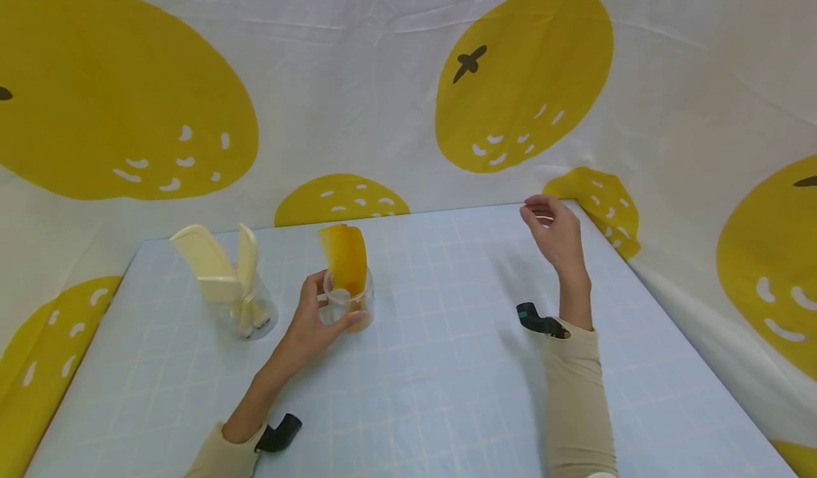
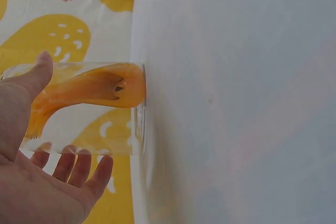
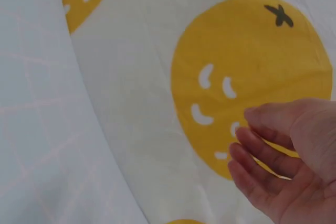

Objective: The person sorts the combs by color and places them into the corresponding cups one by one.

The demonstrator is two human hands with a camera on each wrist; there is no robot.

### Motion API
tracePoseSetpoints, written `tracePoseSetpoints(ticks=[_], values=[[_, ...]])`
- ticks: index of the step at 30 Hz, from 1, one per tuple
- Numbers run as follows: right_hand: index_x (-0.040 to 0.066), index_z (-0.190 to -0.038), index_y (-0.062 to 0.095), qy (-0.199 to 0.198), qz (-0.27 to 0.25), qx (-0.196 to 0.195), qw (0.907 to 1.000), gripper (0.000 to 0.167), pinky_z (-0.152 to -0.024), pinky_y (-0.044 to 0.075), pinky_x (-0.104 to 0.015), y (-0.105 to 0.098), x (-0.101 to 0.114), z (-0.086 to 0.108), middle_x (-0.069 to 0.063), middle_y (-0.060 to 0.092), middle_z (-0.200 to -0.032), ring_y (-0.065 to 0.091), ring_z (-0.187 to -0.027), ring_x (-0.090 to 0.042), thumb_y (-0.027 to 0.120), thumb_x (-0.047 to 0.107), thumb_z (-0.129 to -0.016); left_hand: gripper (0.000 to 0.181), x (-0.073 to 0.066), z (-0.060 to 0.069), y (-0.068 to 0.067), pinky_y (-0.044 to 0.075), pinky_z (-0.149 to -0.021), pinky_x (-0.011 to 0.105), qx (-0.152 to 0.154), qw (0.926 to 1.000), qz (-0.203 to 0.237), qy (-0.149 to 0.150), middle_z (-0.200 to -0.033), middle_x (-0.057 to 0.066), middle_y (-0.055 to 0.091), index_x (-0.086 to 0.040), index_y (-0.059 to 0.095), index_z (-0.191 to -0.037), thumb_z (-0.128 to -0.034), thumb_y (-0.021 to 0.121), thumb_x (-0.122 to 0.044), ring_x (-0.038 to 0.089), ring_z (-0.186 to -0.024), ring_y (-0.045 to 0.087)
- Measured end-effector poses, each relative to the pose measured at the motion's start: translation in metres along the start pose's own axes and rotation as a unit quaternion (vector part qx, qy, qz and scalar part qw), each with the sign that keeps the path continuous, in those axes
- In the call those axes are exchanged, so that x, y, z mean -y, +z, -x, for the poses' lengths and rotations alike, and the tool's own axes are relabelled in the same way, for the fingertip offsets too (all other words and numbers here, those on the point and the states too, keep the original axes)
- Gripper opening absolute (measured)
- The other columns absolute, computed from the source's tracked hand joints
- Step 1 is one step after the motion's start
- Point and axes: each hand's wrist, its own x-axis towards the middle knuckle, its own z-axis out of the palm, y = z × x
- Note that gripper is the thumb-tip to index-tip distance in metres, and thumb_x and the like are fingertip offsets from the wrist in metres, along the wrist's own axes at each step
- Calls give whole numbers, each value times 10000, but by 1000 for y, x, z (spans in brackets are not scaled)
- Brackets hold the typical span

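My left hand (image 1: 311, 329) grips a clear glass jar (image 1: 369, 295), the thumb on one side and the fingers on the other. In the jar stands an orange comb (image 1: 347, 258), its broad yellow-orange end sticking up above the rim. The left wrist view shows the comb's curved handle through the glass, with a hole near its end, and teeth by the palm. The jar's base is at the tabletop. My right hand (image 1: 557, 231) is raised over the far right of the table, fingers loosely bent, and it holds nothing.
Left of my left hand, a second clear jar (image 1: 264, 311) holds several cream-coloured, broad-headed tools (image 1: 220, 279) of unclear kind. A pale blue checked cloth (image 1: 440, 386) covers the table. A white sheet (image 1: 357, 109) with yellow fruit prints hangs behind and at the sides.
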Motion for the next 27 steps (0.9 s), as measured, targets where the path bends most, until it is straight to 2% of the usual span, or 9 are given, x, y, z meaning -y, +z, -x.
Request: tracePoseSetpoints(ticks=[4,7,17,21,27], values=[[4,-1283,629,348,-31,-135,9993,342,-1026,506,-359,-5,-9,1,-156,652,-1220,609,-1131,-276,663,220,-1020,907,0,0,0,357,-1128,555,-8,10000,-7,-17,-1464,116,374,-81,247,-1513,-874,846,-314,297,-1332,400],[4,-1306,604,610,-2,-181,9980,357,-1057,488,-403,-10,-16,2,-161,625,-1254,584,-1154,-285,657,217,-1023,907,1,0,0,356,-1128,554,-4,10000,-3,-2,-1459,118,377,-78,247,-1513,-875,845,-321,295,-1327,402],[-25,-1414,500,1599,374,38,9864,461,-1159,378,-502,-26,-44,4,-241,518,-1417,462,-1330,-397,614,220,-1040,904,2,0,0,361,-1128,553,-45,10000,-11,9,-1453,122,379,-72,250,-1507,-873,847,-315,295,-1321,404],[-33,-1474,425,2083,524,310,9762,526,-1177,343,-531,-29,-55,5,-262,447,-1491,400,-1389,-421,585,237,-1052,913,3,0,0,362,-1126,549,-53,10000,-10,1,-1452,120,378,-72,248,-1508,-871,848,-331,293,-1318,403],[-17,-1541,338,2957,656,673,9506,607,-1157,352,-578,-34,-67,11,-283,355,-1562,374,-1398,-452,559,271,-1054,911,3,-1,0,366,-1123,542,-55,10000,-48,34,-1451,118,384,-73,252,-1510,-871,847,-333,287,-1315,409]])
